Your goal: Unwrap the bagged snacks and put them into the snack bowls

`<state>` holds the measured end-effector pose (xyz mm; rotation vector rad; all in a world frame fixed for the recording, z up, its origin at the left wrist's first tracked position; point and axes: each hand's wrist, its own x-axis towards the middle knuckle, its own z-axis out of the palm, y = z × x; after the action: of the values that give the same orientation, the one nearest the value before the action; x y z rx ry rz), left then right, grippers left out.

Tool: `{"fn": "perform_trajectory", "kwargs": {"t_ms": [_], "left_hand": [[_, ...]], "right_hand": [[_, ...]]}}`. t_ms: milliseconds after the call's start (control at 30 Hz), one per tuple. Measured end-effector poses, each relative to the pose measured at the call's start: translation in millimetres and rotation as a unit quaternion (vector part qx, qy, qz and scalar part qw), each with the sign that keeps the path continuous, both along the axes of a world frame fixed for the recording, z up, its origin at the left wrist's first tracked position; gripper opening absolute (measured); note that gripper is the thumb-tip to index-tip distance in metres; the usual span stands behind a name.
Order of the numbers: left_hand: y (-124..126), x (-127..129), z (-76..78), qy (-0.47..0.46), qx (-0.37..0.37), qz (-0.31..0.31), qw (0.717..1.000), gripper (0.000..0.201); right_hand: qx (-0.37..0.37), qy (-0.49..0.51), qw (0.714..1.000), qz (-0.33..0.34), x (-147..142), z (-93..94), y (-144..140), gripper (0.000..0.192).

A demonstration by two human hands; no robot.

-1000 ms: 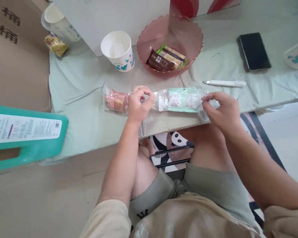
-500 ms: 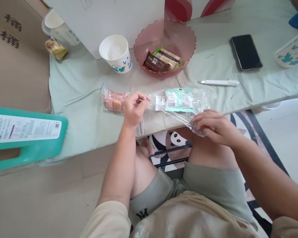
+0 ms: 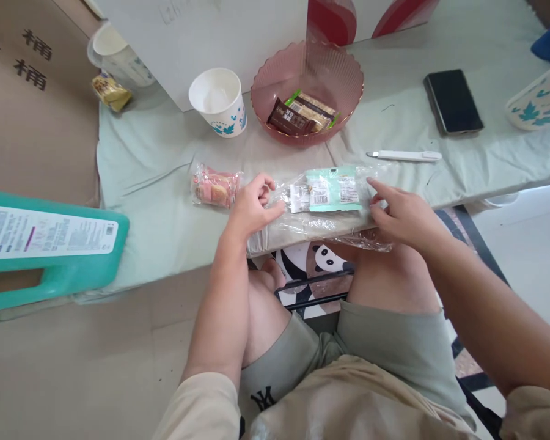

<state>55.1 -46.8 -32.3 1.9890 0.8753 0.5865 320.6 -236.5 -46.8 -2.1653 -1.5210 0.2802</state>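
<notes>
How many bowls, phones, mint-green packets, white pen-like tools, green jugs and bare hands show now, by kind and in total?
Bowl: 1
Phone: 1
Mint-green packet: 1
White pen-like tool: 1
Green jug: 1
Bare hands: 2 (left hand, right hand)
Total: 7

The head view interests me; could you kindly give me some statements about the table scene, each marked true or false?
1. The mint-green rectangular packet lies between the left hand and the right hand. True.
2. The translucent pink scalloped bowl is empty. False: the bowl holds wrapped snacks.
3. The slim white cutter lies nearer the person than the black rectangular phone. True.
4. The white leaf-printed paper cup left of the bowl lies on its side. False: the cup stands upright.
5. The clear plastic film reaches past the near edge of the cloth-covered table. True.
</notes>
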Motion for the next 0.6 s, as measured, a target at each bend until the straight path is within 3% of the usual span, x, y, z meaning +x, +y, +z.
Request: {"fn": "perform_trajectory", "kwargs": {"t_ms": [100, 167, 333, 400, 500, 600], "left_hand": [[3, 4, -7.8, -0.001, 0.067, 0.037, 0.997, 0.058], [4, 9, -12.0, 0.017, 0.101, 0.061, 0.993, 0.065], [9, 22, -16.0, 0.050, 0.127, 0.114, 0.984, 0.019], [12, 27, -16.4, 0.028, 0.102, 0.119, 0.987, 0.031], [14, 31, -17.3, -0.043, -0.013, 0.126, 0.991, 0.045], [13, 29, -18.0, -0.066, -0.131, 0.116, 0.982, 0.047]], "right_hand": [[-0.006, 0.030, 0.999, 0.010, 5, 6.5, 13, 0.079], [-0.009, 0.045, 0.999, 0.005, 4, 16.3, 23, 0.086], [0.050, 0.075, 0.996, 0.017, -13, 33.2, 45, 0.072], [0.076, 0.077, 0.992, 0.061, -24, 30.6, 50, 0.053], [0.066, 0.046, 0.989, 0.124, -38, 20.1, 53, 0.026], [0.049, 0.010, 0.987, 0.156, -45, 9.4, 53, 0.023]]}}
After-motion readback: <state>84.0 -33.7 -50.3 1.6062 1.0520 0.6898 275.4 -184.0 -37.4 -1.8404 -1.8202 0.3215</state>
